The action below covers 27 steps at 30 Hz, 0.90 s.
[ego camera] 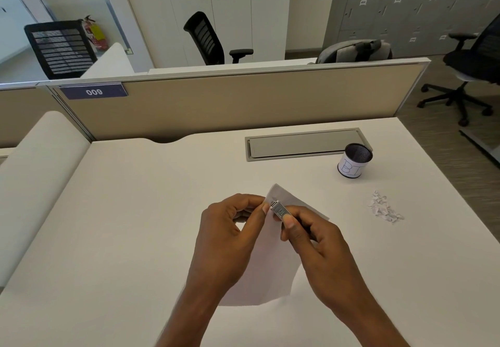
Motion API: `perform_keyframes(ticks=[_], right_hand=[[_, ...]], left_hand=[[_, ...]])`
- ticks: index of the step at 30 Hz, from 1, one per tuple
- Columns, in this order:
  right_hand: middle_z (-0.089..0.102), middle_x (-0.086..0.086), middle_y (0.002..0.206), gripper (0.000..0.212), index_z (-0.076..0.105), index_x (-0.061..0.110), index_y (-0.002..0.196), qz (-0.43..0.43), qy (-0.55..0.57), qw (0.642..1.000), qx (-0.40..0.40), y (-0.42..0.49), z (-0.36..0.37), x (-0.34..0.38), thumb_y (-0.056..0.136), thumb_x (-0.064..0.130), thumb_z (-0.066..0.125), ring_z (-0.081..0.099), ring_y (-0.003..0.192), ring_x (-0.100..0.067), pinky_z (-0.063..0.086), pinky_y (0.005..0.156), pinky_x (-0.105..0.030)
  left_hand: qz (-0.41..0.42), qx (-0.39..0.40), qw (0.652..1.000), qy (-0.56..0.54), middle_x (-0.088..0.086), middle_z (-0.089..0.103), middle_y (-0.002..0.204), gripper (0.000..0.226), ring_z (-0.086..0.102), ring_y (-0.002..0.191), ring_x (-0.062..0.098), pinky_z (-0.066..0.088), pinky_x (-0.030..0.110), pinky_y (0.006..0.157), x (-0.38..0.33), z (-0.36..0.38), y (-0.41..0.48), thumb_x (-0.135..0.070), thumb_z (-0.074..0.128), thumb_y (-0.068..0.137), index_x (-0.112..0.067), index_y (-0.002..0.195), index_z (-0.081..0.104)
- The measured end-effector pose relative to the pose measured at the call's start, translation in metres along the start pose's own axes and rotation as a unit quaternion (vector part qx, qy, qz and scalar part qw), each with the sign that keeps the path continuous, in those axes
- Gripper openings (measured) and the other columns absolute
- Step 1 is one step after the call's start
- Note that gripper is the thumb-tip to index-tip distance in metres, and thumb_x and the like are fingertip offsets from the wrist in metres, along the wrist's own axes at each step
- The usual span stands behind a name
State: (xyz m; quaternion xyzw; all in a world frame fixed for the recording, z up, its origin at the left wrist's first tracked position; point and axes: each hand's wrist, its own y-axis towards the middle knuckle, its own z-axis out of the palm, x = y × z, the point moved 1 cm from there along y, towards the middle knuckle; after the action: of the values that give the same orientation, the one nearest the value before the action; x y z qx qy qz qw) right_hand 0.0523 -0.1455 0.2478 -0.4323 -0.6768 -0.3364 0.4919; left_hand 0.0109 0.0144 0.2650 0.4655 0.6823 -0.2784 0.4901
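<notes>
The left hand (230, 227) pinches the upper edge of a thin white sheet of paper (265, 271) between thumb and fingers, and the sheet hangs down over the smooth pale tabletop (121, 225). The right hand (319, 243) grips a small shiny metal clipper (280, 210), flat and oblong, with the thumb on top. Its front end meets the paper edge just beside the left fingertips. To the right lies a little heap of ragged paper scraps (384, 207), near a round black mesh cup (354, 160) with a paper label.
</notes>
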Motion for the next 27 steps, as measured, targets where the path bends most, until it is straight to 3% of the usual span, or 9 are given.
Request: perform_keyframes(ticks=[4,8,12,16,22,27], right_hand=[[0.062,0.007,0.078,0.038,0.065,0.017,0.083,0.038,0.086,0.995,0.020,-0.001,0.002,0.007,0.103,0.045,0.047,0.054,0.073,-0.007,0.051,0.070,-0.025],[0.059,-0.004,0.077,0.036,0.065,0.011,0.087,0.089,0.198,0.975,0.050,-0.001,0.000,0.012,0.106,0.036,0.047,0.044,0.071,-0.018,0.042,0.070,-0.029],[0.062,0.010,0.079,0.033,0.065,0.024,0.083,0.025,0.071,0.997,0.028,0.000,0.001,0.012,0.101,0.046,0.048,0.057,0.076,-0.007,0.051,0.071,-0.023],[0.066,0.017,0.086,0.024,0.069,0.031,0.103,-0.037,-0.005,0.999,0.013,0.000,-0.001,0.011,0.102,0.041,0.048,0.063,0.089,-0.008,0.047,0.069,-0.010],[0.068,0.018,0.094,0.025,0.070,0.032,0.110,-0.059,-0.043,0.997,0.010,0.001,-0.005,0.007,0.104,0.040,0.047,0.064,0.096,-0.013,0.048,0.070,-0.012],[0.067,0.016,0.094,0.020,0.068,0.033,0.104,-0.065,-0.048,0.996,0.026,0.003,-0.007,0.006,0.105,0.035,0.048,0.063,0.093,-0.016,0.047,0.069,-0.014]], left_hand=[[0.007,0.002,1.000,-0.008,-0.022,0.081,0.095,0.018,0.076,0.095,0.003,0.055,0.011,0.081,-0.003,-0.001,-0.001,-0.027,0.069,0.102,-0.034,0.096,0.085],[0.008,0.010,1.000,-0.003,-0.020,0.082,0.097,0.019,0.077,0.097,0.004,0.057,0.014,0.084,-0.002,0.000,-0.003,-0.025,0.070,0.102,-0.034,0.097,0.085],[-0.028,-0.011,0.998,-0.054,-0.017,0.083,0.094,0.016,0.078,0.091,0.007,0.059,0.022,0.080,-0.001,-0.002,-0.003,-0.028,0.071,0.101,-0.032,0.097,0.086],[-0.050,-0.015,0.996,-0.074,-0.014,0.084,0.093,0.014,0.079,0.090,0.012,0.063,0.038,0.083,-0.001,-0.002,-0.004,-0.032,0.073,0.100,-0.032,0.097,0.086],[-0.032,0.009,0.999,-0.023,-0.023,0.081,0.095,0.016,0.076,0.090,0.005,0.053,0.021,0.076,-0.001,-0.006,-0.002,-0.034,0.070,0.102,-0.037,0.098,0.085],[-0.018,0.032,0.999,0.009,-0.024,0.081,0.098,0.016,0.076,0.096,0.001,0.055,0.022,0.080,-0.001,-0.012,0.000,-0.034,0.070,0.102,-0.036,0.100,0.086]])
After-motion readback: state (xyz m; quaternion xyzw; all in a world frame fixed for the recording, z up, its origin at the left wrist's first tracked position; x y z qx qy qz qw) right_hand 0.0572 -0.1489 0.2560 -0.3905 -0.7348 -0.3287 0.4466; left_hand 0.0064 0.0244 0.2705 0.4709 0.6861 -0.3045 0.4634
